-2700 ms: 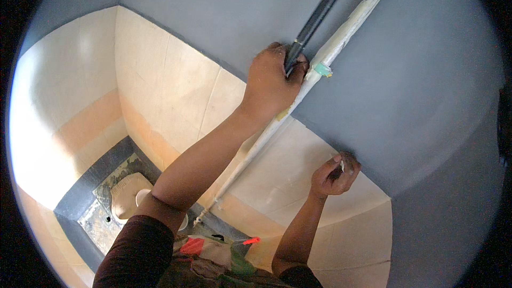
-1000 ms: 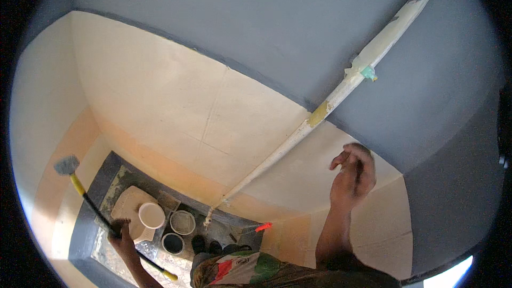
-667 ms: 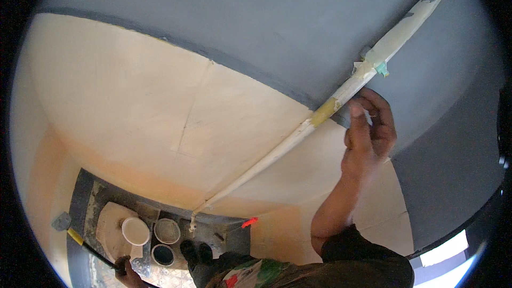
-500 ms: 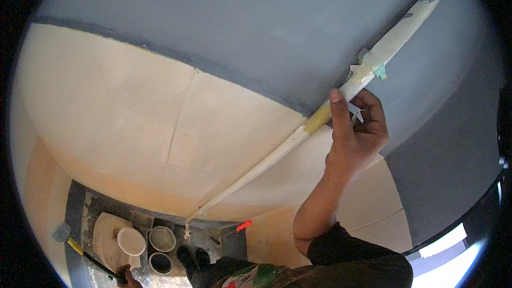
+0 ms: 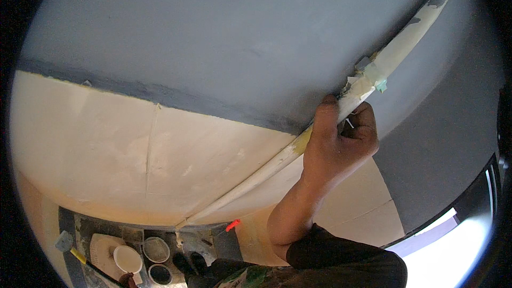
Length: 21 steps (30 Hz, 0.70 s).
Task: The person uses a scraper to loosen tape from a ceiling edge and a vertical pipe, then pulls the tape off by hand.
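A pale pipe [image 5: 234, 192] runs diagonally up the wall, with ragged whitish tape or wrapping [image 5: 368, 81] around its upper part. My right hand [image 5: 341, 136] is closed around the pipe just below the ragged joint, thumb on one side and curled fingers on the other. A small white scrap [image 5: 349, 122] shows between its fingers; whether they pinch it is unclear. Low at the left, my left hand [image 5: 127, 280], partly cut off by the frame edge, grips a tool with a grey head [image 5: 64, 241] and a yellow and black handle [image 5: 78, 256].
The wall is grey above [image 5: 186, 37] and cream below [image 5: 96, 133]. Far down on the floor stand a white tub [image 5: 128, 259], a grey-filled tub [image 5: 156, 249] and a dark-filled tub [image 5: 160, 274]. A red-handled thing [image 5: 233, 225] is near the wall's foot. Bright light enters at lower right.
My right hand has shifted slightly down and left in the view, and its fingers have drawn closer around the pipe. The view has tilted, so the wall's colour line sits lower.
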{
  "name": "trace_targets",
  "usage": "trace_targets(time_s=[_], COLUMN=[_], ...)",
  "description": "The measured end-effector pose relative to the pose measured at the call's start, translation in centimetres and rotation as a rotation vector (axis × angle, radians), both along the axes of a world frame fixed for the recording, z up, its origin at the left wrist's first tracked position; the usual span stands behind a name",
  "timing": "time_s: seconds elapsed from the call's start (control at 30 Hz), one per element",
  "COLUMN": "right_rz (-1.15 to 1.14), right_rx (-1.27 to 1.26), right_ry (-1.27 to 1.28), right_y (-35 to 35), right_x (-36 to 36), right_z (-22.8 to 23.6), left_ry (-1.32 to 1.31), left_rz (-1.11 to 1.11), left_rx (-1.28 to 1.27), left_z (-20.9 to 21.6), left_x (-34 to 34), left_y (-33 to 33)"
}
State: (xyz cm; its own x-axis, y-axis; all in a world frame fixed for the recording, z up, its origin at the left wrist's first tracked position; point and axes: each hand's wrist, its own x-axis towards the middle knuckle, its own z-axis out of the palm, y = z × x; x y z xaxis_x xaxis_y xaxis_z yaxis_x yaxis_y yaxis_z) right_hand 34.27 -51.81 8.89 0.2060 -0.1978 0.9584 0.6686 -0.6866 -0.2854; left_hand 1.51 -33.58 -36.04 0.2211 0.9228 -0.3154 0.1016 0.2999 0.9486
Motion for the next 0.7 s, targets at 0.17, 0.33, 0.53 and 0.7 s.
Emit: trace_targets(time_s=[0.17,0.33,0.53,0.7], right_rz=[0.084,-0.004,-0.194,-0.325], right_rx=[0.005,-0.05,-0.85,-1.201], right_ry=[0.029,-0.387,-0.422,-0.243], right_y=[-0.8,-3.8,-4.8,-3.8], right_x=[-0.5,-0.7,-4.8,-5.6], right_z=[-0.1,1.2,7.4,11.3], left_ry=[0.029,0.011,0.032,0.003], left_rz=[-0.1,-0.143,-0.151,-0.148], left_rx=[0.04,0.063,0.142,0.154], left_z=[1.1,2.3,2.9,2.5], left_x=[1.3,1.9,1.6,2.2], left_y=[0.6,0.5,0.9,1.2])
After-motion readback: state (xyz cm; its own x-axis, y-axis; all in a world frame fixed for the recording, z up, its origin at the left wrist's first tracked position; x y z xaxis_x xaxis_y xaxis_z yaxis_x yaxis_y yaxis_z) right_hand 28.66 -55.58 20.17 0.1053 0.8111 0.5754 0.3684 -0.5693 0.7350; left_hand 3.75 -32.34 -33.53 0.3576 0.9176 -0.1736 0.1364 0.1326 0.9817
